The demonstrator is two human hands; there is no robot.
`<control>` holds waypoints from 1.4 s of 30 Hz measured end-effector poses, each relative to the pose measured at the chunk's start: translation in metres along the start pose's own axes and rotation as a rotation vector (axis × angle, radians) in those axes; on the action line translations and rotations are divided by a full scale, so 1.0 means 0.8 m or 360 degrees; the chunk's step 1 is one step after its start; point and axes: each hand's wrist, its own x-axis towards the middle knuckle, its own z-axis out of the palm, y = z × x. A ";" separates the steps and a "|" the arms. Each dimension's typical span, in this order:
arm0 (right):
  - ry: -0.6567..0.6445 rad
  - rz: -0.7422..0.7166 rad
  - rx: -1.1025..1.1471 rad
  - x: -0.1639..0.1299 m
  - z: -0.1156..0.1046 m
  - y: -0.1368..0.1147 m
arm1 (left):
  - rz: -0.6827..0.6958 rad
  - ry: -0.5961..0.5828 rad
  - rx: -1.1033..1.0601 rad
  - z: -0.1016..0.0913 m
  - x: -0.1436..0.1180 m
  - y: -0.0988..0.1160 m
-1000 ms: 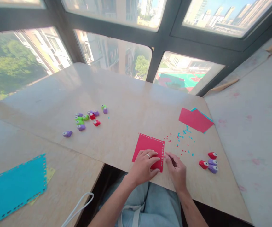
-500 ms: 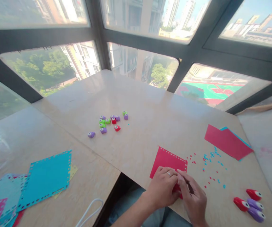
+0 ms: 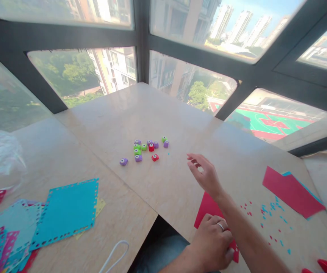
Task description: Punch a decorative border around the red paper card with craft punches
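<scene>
Bent over the red sheet (image 3: 208, 206), which lies on the tabletop (image 3: 180, 182) near its front edge, the left hand (image 3: 213, 239) presses from above, most likely so that the paper stays put with only one hand there; its palm side is hidden, so I cannot tell whether the fingers pinch anything. The right hand (image 3: 204, 172) hangs at about eleven o'clock from that sheet, its forearm crossing close by the left hand, thumb and fingers loosely parted with nothing visible between them. Beyond it, at ten o'clock from the sheet, sit the small eye-marked punches (image 3: 144, 147) in purple, green and red, bunched together, perhaps so each is easy to pick out within reach. Red and blue paper bits (image 3: 272, 206) lie scattered at three o'clock, well off the sheet, probably so they do not get under it. The blue sheet (image 3: 68, 210), holed along its edges, lies at nine o'clock, overlapping other papers, seemingly stacked aside to leave working room.
</scene>
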 end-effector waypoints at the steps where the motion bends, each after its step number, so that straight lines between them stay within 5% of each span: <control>1: -0.0105 -0.0037 0.0002 0.023 0.011 0.008 | 0.0006 0.0011 -0.0007 -0.001 0.000 0.000; 8: -0.0562 -0.0047 -0.0342 0.129 0.076 0.053 | 0.0029 0.0052 -0.0069 -0.004 0.000 0.001; 13: -0.0604 -0.0072 -0.0435 0.134 0.101 0.052 | 0.0017 0.0085 -0.0057 -0.005 0.000 0.001; 19: -0.0598 -0.0079 -0.0509 0.136 0.097 0.051 | 0.0002 0.0022 -0.0100 -0.012 0.002 0.003; 31: -0.0835 -0.0100 -0.0705 0.201 0.126 0.054 | -0.0041 0.0045 -0.0164 -0.013 0.003 0.005; 36: -0.0790 -0.0010 -0.0719 0.196 0.105 0.058 | -0.0091 0.0045 -0.0254 -0.015 0.004 0.007; 42: -0.0395 0.0093 -0.0563 0.149 0.031 0.060 | -0.0054 -0.0005 -0.0287 -0.028 0.004 0.010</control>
